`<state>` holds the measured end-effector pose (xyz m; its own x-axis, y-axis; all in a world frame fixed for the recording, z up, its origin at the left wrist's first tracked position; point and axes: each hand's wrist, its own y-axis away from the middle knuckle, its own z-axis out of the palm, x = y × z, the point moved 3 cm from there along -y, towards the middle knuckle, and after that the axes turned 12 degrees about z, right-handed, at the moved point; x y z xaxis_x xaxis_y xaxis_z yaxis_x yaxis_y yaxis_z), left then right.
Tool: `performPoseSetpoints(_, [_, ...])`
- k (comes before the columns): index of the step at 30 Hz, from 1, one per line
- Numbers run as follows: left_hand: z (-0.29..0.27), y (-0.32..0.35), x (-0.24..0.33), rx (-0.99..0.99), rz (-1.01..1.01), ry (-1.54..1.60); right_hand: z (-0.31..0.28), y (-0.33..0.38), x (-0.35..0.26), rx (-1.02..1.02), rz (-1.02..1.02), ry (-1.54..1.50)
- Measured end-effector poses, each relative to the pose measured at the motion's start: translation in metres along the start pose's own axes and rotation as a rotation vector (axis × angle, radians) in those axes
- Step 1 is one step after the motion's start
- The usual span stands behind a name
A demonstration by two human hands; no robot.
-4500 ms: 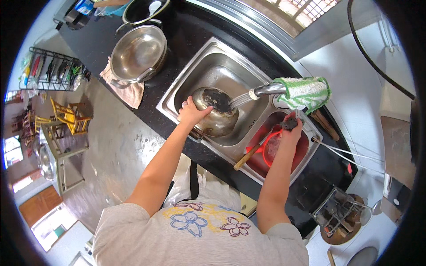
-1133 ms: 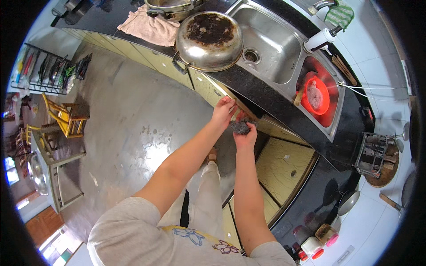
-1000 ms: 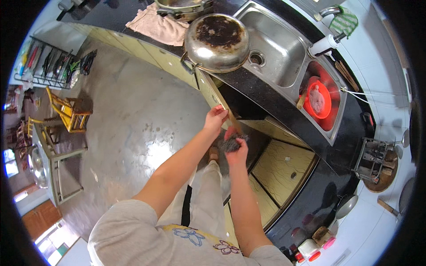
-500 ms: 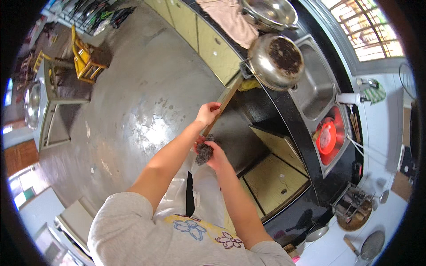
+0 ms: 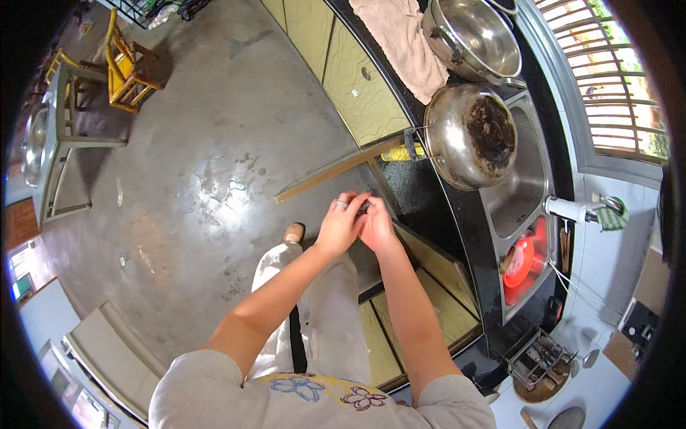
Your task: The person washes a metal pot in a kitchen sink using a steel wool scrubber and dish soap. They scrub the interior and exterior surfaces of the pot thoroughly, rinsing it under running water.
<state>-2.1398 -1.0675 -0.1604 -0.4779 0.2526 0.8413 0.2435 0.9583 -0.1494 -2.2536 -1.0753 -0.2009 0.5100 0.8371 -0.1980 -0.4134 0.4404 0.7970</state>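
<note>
While the upturned pan (image 5: 464,143) sits on the counter as the landmark, a yellow chair (image 5: 125,68) stands far to its left, beside a table (image 5: 71,141) whose left end is lost in the dark rim of the view. Left of the pan and lower, a cabinet door (image 5: 336,171) stands open.

Nearer the person than the pan, and still to its left, the left hand (image 5: 341,223) has its fingers bent and brought against those of the right hand (image 5: 375,225). Between them shows only a small piece of a dark scrubber (image 5: 365,207); the rest is covered. The right fingers are closed on it, but I cannot tell whether the left ones grip it too.

Directly left of the pan, a yellow object (image 5: 400,152) inside the cabinet is partly hidden by the pan's handle. To the pan's right, the sink (image 5: 525,179) is partly covered by it.

Half a second ago the left hand was at the door's edge and the scrubber bulged plainly from the right; now both hands meet around it, clear of the door.
</note>
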Motion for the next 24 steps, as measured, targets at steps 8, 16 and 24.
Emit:
performPoseSetpoints(8, [0.037,-0.028,-0.052,0.042,-0.078,0.061,-0.224,-0.175,-0.142,0.833,-0.708,1.152])
performPoseSetpoints(16, [-0.038,-0.070,-0.013,0.117,-0.054,-0.272,-0.277,-0.275,-0.183,1.004,-1.349,1.465])
performPoseSetpoints(24, [-0.057,-0.066,-0.005,-0.253,-0.203,-0.494,-0.223,-0.190,-0.081,0.562,-0.714,0.782])
